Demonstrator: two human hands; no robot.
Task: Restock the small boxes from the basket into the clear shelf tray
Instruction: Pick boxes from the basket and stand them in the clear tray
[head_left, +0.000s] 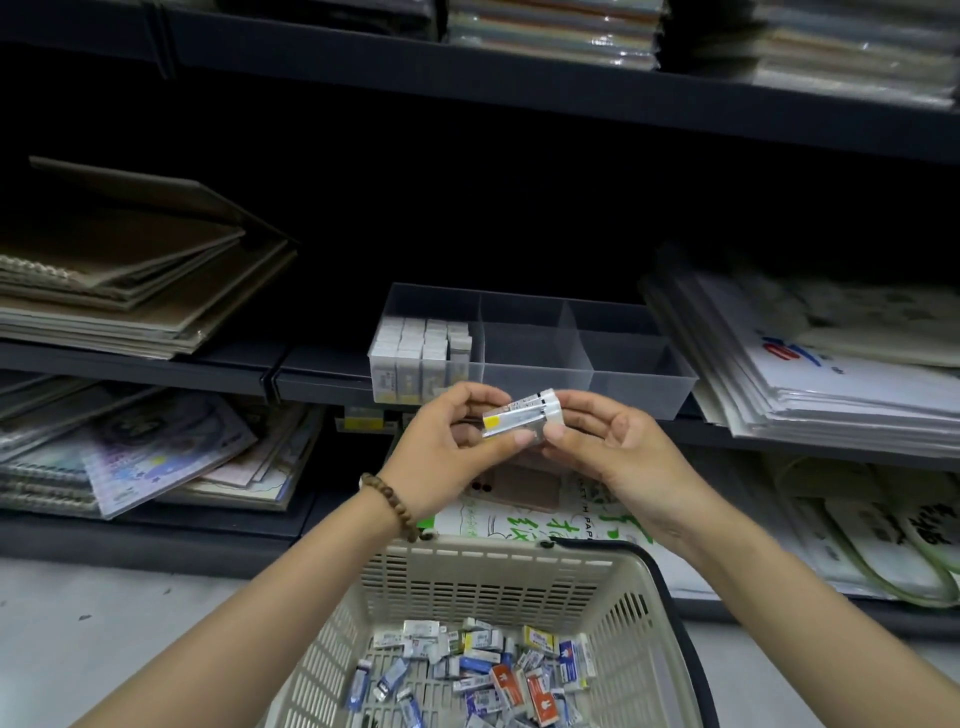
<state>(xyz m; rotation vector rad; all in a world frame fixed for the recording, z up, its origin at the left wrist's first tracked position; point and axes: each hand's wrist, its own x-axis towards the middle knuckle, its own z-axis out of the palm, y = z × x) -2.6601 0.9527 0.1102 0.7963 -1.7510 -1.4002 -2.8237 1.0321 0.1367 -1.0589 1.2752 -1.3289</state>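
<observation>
A dark shelf, clear tray on it, stacked brown sketchbooks left, plastic-wrapped paper packs close on the right

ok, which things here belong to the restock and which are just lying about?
Job: held boxes, left hand, right hand, clear tray, basket, loose boxes in it.
Lying about: brown sketch pads, colourful notebooks, white paper packs, wrapped stacks overhead.

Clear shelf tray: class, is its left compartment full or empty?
Mostly full: upright small boxes pack the left compartment of the clear shelf tray; its other two show none.
</observation>
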